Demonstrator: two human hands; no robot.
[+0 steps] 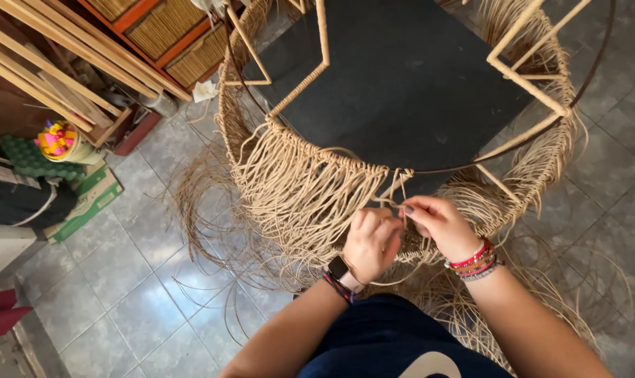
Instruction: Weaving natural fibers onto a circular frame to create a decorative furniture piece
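Rattan strands (310,203) hung from the round frame's rim (345,159). Your right hand (440,224) pinched 1 strand; your left hand (370,241) curled closed around others.

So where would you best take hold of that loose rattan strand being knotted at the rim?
Likely close to the rim, where the rattan strand is short and taut. Come from the near side, as the left hand and right hand do; farther down it hangs slack.

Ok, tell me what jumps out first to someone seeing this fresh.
The big round frame fills the upper middle, half wrapped in pale cane strands that hang loose from its rim. Just below it, the left hand and right hand pinch strands at the rim. More loose cane sprawls over the grey floor tiles.
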